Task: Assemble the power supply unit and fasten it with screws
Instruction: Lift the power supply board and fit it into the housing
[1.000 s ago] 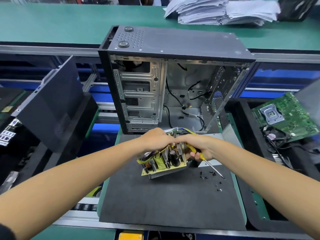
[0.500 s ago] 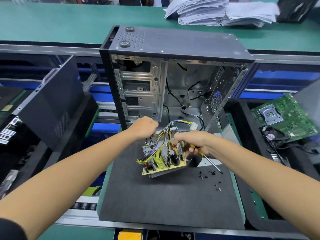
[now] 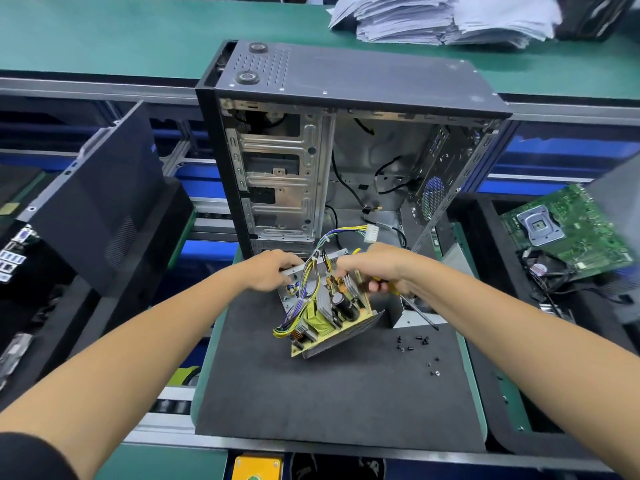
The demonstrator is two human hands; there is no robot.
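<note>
An open power supply unit (image 3: pixel 329 317), its yellow circuit board and bundled wires exposed, lies tilted on the black foam mat (image 3: pixel 329 403) in front of the open computer case (image 3: pixel 346 150). My left hand (image 3: pixel 273 273) grips the unit's metal frame at its far left edge. My right hand (image 3: pixel 377 271) reaches over the unit's far side and holds a yellow-handled screwdriver (image 3: pixel 412 303), its shaft pointing down to the right. Its fingertips are at the wires by the board. A white connector (image 3: pixel 371 233) on the wires sticks up toward the case. Several black screws (image 3: pixel 415 344) lie loose on the mat to the right.
A grey metal cover piece (image 3: pixel 412 315) stands on the mat under my right wrist. A black side panel (image 3: pixel 93 202) leans at the left. A green motherboard (image 3: pixel 568 230) lies in a tray at the right. Paper stacks (image 3: pixel 440 19) sit on the far green bench.
My left hand moved left off the board onto the unit's metal frame edge. The wire bundle and white connector rose into view. My right hand stayed over the unit with the screwdriver.
</note>
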